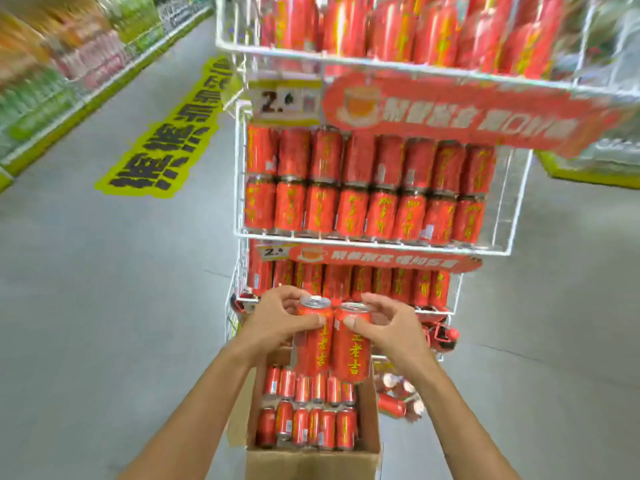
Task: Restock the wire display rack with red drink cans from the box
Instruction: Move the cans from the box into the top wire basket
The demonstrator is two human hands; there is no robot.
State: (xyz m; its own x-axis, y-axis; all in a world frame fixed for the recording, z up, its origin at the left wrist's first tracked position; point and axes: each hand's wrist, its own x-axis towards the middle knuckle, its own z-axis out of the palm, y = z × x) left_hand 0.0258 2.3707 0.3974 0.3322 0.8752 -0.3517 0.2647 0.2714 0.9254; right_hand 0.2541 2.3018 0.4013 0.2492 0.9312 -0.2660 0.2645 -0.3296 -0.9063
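My left hand [277,318] grips one red drink can [313,344] near its top, and my right hand [389,325] grips a second red can [351,355] beside it. Both cans are upright, touching side by side, held above the open cardboard box [311,460]. Several more red cans [308,424] stand in rows inside the box. Behind them rises the white wire display rack [374,242], its tiers filled with stacked red cans [363,188].
Red promo signs [460,116] and a yellow price tag [285,102] hang on the rack's tier fronts. Loose red packs [398,400] lie on the floor right of the box. A yellow floor sticker [169,140] marks the grey aisle; store shelves [52,74] line the left.
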